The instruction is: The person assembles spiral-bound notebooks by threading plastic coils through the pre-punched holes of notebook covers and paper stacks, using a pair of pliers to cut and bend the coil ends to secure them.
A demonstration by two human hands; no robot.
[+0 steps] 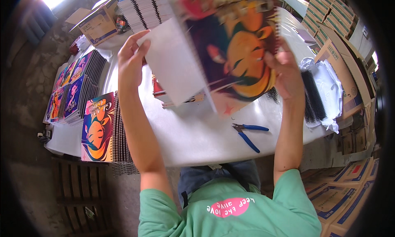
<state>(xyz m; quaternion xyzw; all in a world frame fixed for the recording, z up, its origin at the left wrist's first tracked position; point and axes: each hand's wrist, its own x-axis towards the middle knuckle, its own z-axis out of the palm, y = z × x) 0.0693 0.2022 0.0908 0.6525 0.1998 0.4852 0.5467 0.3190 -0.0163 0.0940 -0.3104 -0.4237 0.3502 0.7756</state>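
Above, the colourful, blurred spiral-bound notebook (245, 52) is cut off, while the right hand (289, 76) grips its coiled edge and the left hand (132, 58) pinches a white paper sheet (175, 66).

Green short-sleeved T-shirt (230, 225), pink print (235, 205)

A fisheye camera on the person's head looked steeply down from near the table (189, 138), facing across it. Its wide view took in the shirt (263, 214) before the table and cardboard boxes (337, 204) to the table's right.
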